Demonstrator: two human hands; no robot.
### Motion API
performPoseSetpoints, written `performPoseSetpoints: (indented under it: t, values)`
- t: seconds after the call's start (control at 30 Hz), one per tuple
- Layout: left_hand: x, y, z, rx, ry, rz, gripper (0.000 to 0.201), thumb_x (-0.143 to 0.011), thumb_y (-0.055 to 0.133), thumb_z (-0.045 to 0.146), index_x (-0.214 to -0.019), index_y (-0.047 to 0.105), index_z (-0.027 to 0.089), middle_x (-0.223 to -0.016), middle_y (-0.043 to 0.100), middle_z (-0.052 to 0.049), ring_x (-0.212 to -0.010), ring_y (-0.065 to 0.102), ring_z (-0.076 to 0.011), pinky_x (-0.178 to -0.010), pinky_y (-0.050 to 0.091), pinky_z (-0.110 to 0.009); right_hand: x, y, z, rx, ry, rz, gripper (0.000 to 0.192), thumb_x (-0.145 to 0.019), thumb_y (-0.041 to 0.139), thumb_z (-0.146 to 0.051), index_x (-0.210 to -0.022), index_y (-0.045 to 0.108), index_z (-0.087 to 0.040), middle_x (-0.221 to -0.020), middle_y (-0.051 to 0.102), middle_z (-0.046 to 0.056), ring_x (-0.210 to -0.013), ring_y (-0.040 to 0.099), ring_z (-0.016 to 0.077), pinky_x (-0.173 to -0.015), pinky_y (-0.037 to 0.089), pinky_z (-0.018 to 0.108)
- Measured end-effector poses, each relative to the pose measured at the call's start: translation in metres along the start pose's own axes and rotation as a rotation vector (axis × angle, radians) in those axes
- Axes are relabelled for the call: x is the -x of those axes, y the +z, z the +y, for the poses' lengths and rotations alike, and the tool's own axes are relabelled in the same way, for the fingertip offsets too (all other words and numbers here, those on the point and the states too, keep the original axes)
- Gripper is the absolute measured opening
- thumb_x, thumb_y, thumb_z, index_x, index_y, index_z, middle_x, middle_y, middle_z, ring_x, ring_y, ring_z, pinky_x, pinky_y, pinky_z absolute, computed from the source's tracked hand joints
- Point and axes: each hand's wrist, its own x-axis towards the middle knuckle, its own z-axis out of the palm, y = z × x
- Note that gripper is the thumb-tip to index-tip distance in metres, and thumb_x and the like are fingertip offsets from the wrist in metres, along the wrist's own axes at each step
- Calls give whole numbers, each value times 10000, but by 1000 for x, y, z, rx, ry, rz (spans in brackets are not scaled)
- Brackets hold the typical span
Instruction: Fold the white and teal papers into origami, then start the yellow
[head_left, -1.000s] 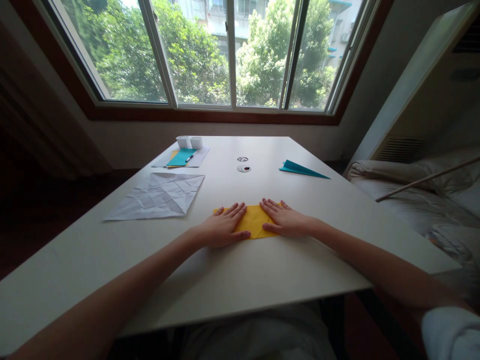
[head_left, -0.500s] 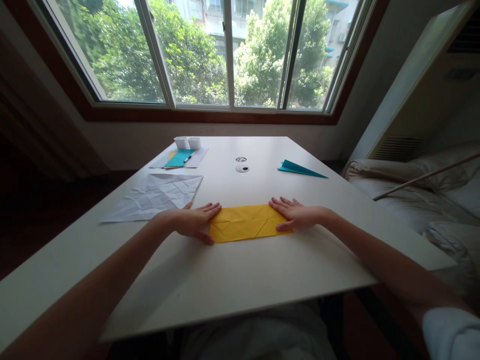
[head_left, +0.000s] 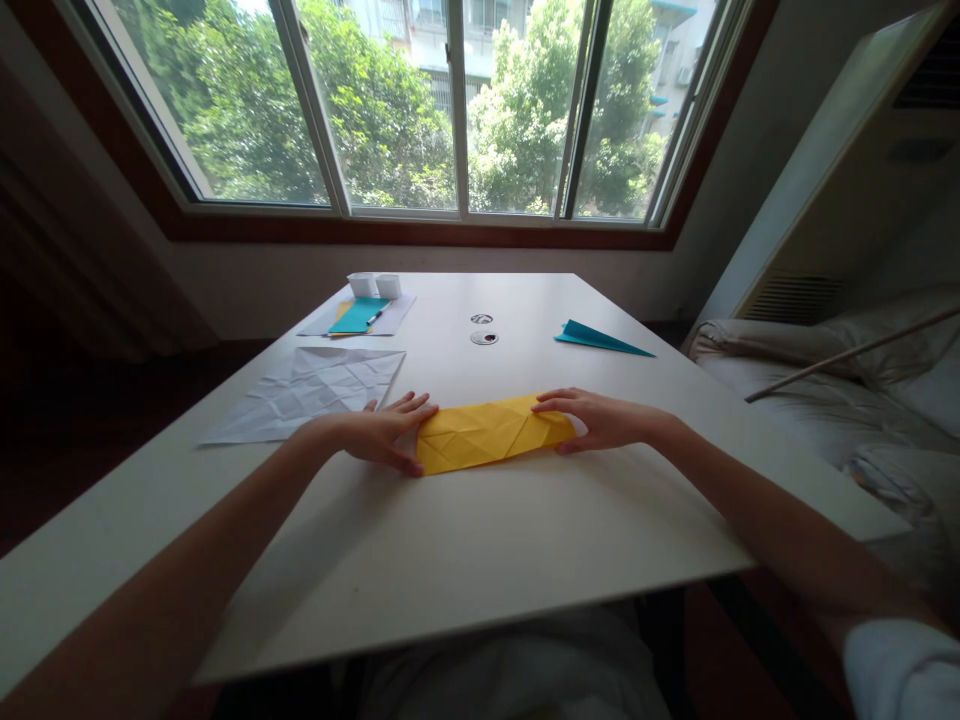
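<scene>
A creased yellow sheet of paper, folded into a long strip, lies across the middle of the white table. My left hand pinches its left end and my right hand pinches its right end. The strip's near edge is raised a little off the tabletop between the two hands.
A crumpled white sheet lies to the left. At the far left a teal sheet with a pen rests by two white cups. A teal folded paper sits at the far right. Two round grommets mark the table's middle.
My hands slid outward from the centre of the yellow paper to its two ends, then gripped the ends and began lifting the strip off the table.
</scene>
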Motion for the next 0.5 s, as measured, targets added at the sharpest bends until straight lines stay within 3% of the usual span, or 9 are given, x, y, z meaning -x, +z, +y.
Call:
performPoseSetpoints:
  t: [0.23, 0.4, 0.5]
  values:
    - [-2, 4, -7, -19, -36, 14, 1031, -604, 541, 704, -1418, 80, 272, -1473, -64, -123, -1332, -83, -356, -976, 50, -650, 1, -9, -2, -55, -81, 56, 534, -745, 575, -483, -1217, 517, -240, -1209, 546, 70, -1103, 499, 220, -946, 393, 369]
    - [0, 1, -4, 21, -39, -12, 1051, -596, 553, 704, -1421, 80, 256, -1475, -14, -151, -1337, -33, -362, -996, 62, -622, 1, -12, 0, -89, -95, 56, 461, -777, 548, -446, -1188, 535, -237, -1180, 570, 61, -1046, 540, 205, -914, 427, 360]
    - [0, 0, -3, 38, -44, -14, 1073, -580, 558, 712, -1422, 84, 245, -1477, -9, -152, -1338, 7, -364, -1014, 97, -590, 0, -10, 0, -68, -120, 121, 444, -805, 511, -434, -1200, 522, -233, -1167, 577, 65, -1001, 562, 197, -878, 458, 356]
